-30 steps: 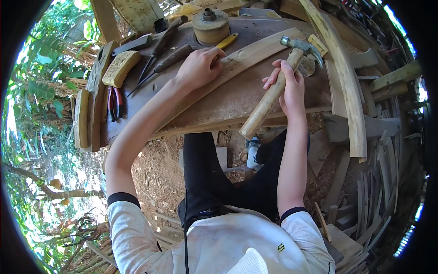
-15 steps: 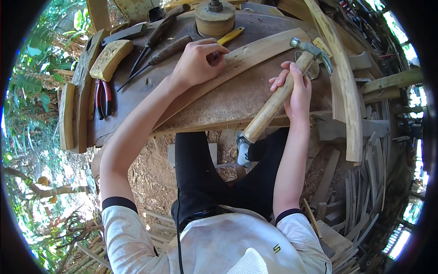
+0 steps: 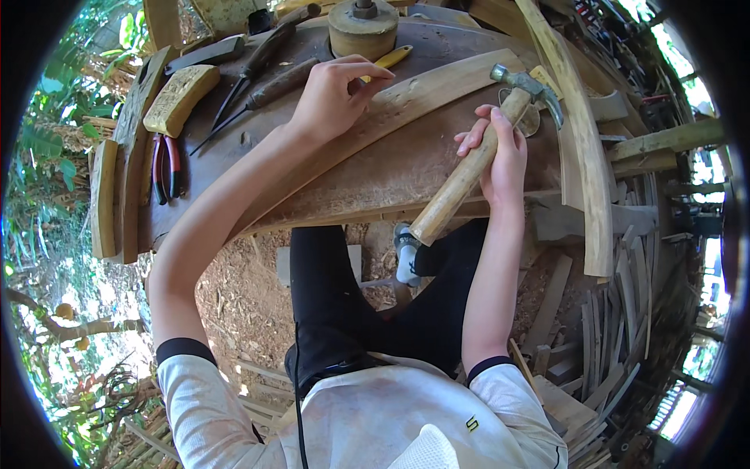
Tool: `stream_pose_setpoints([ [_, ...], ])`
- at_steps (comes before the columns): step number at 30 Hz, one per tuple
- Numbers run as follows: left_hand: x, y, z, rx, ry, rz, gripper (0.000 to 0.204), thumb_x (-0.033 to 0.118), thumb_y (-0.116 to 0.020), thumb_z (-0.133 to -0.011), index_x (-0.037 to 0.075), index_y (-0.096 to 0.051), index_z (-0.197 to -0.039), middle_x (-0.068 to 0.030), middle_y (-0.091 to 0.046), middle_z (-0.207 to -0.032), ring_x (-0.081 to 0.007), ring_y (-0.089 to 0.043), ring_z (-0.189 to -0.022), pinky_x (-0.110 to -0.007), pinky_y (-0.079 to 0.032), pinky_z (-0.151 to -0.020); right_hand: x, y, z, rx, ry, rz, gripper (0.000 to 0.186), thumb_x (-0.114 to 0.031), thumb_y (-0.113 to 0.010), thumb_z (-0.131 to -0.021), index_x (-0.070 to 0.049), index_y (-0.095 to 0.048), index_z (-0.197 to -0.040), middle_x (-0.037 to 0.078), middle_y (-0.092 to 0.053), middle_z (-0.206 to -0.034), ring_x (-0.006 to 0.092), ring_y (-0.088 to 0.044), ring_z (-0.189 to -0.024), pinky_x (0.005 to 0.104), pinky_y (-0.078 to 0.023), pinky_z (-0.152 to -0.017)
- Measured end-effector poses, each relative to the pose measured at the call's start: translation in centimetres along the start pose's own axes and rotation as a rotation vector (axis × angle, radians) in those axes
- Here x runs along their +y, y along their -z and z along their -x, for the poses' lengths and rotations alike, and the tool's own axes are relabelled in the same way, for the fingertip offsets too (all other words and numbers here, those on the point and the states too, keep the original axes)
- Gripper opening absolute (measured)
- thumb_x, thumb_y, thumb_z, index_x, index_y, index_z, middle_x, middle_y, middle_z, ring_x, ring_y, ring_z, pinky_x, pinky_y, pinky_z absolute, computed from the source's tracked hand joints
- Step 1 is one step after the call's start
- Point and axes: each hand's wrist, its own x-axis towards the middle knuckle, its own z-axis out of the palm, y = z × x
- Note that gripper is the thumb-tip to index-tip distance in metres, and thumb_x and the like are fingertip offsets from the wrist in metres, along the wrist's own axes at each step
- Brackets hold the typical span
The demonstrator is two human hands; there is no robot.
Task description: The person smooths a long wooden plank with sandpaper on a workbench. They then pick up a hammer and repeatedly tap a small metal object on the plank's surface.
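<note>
My left hand (image 3: 328, 100) has shifted since half a second ago: the forefinger is straighter now, reaching out over the yellow handle (image 3: 397, 56) lying beyond it, where before the fingers curled rounder. The whole view slides a little left as well, bench and all. And here's the right hand (image 3: 508, 162), wrapped round the wooden shaft of the claw hammer (image 3: 461, 187) just below its head, thumb laid along the wood, the same hold as before. The hammer hangs tilted above the workbench (image 3: 437, 144), steel head up and to the right, butt down to the left, past the bench's near edge. Over on the left, thumb and forefinger come close together above the long wooden strip (image 3: 437, 82); whether they pinch anything small, I cannot tell. That strip runs slantwise across the bench, under my left forearm. Behind it sits a round wooden block (image 3: 362, 35) with a metal bolt on top. Farther left lie a wooden-handled spike (image 3: 285, 82), the pliers (image 3: 174, 156) and a curved pale block (image 3: 183, 98).
</note>
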Motion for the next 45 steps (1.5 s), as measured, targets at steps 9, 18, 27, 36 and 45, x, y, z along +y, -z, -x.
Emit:
stream_pose_setpoints([
  [9,0.0,-0.7,1.2,-0.026,0.038,0.078,0.015,0.003,-0.074,-0.095,0.001,-0.079,-0.109,-0.0112,-0.077,-0.098,-0.0153,-0.071,-0.066,-0.029,-0.057,-0.064,-0.2,-0.1,0.1,-0.006,-0.003,0.026,0.035,-0.030,-0.054,-0.108,0.003,-0.059,-0.116,0.007,-0.059,-0.066,0.0222,-0.063,-0.059,0.0411,-0.058,-0.081],
  [18,0.2,-0.6,1.2,-0.071,0.069,0.101,0.015,0.004,-0.075,-0.095,0.002,-0.080,-0.109,-0.0122,-0.079,-0.095,-0.0149,-0.071,-0.064,-0.029,-0.057,-0.063,-0.2,0.0,0.2,0.006,-0.010,0.050,0.036,-0.031,-0.054,-0.107,0.004,-0.059,-0.117,0.007,-0.058,-0.066,0.0223,-0.063,-0.058,0.0402,-0.057,-0.080],
  [27,0.1,-0.6,1.2,-0.077,0.067,0.076,0.015,0.007,-0.075,-0.094,0.003,-0.081,-0.108,-0.0123,-0.079,-0.094,-0.0148,-0.071,-0.063,-0.030,-0.056,-0.063,-0.4,-0.3,0.2,0.013,-0.006,0.045,0.038,-0.031,-0.055,-0.107,0.004,-0.060,-0.117,0.007,-0.058,-0.066,0.0219,-0.063,-0.058,0.0406,-0.057,-0.081],
  [36,0.1,-0.7,1.2,-0.073,0.066,0.064,0.015,0.008,-0.077,-0.094,0.004,-0.081,-0.108,-0.0119,-0.079,-0.093,-0.0143,-0.069,-0.061,-0.030,-0.055,-0.063,-0.4,-0.1,0.2,0.007,-0.005,0.040,0.038,-0.032,-0.055,-0.107,0.005,-0.060,-0.117,0.007,-0.059,-0.066,0.0219,-0.063,-0.059,0.0407,-0.057,-0.081],
  [45,0.2,-0.7,1.2,-0.072,0.091,0.068,0.016,0.007,-0.077,-0.093,0.004,-0.081,-0.109,-0.0116,-0.079,-0.092,-0.0129,-0.068,-0.061,-0.029,-0.055,-0.063,-0.4,-0.1,0.3,0.003,-0.006,0.034,0.038,-0.032,-0.055,-0.107,0.004,-0.060,-0.117,0.007,-0.059,-0.066,0.0219,-0.063,-0.058,0.0408,-0.057,-0.082],
])
